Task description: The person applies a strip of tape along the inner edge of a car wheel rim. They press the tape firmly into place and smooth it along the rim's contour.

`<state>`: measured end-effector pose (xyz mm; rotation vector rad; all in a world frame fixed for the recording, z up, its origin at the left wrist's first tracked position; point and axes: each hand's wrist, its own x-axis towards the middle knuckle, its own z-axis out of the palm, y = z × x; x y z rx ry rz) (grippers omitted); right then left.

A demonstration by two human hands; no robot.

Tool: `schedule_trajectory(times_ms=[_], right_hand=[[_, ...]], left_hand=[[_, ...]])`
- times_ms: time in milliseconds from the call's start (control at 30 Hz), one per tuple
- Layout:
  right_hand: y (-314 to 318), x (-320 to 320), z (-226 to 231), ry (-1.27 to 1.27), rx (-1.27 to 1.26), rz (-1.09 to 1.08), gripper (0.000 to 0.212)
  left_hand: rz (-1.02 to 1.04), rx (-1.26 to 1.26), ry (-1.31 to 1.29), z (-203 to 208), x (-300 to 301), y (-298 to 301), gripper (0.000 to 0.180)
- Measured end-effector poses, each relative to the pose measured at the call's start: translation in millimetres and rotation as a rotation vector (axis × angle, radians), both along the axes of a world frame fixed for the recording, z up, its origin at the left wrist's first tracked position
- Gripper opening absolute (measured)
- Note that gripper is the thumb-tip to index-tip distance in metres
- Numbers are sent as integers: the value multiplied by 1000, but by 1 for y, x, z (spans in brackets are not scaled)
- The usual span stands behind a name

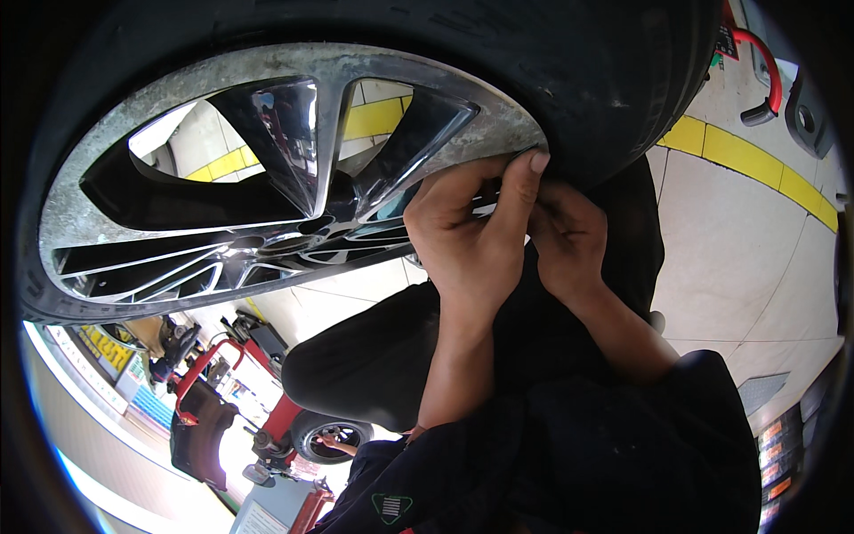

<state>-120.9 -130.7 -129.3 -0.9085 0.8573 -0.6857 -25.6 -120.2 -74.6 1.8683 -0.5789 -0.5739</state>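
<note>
Both my hands, left hand [467, 236] and right hand [569, 236], pinch closed on something small at the rim [498, 125] edge by the tyre [605, 71]; a slip could scrape my knuckles.

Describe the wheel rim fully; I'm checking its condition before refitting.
The rim is a silver alloy with polished angular spokes meeting at a dark hub, sitting inside a black tyre. Its outer lip looks dull, grey and scuffed. It is held close to the camera, tilted. The left hand and right hand both press fingertips at the lip's right edge, where rim meets tyre.
</note>
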Motion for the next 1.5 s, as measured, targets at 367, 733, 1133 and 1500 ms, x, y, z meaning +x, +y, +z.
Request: schedule_trajectory(times_ms=[367, 733, 1133, 1500], right_hand=[[5, 0, 4, -69, 83, -31, 13], [2, -1, 3, -27, 43, 12, 6], [4, 3, 2, -21, -1, -34, 6], [2, 3, 1, -73, 6, -22, 5]], left_hand=[[-30, 22, -61, 4, -1, -3, 13], [-43, -74, -62, -12, 2, 2, 15], [-7, -199, -105, -20, 2, 1, 15], [-5, -208, -62, -18, 3, -2, 15]])
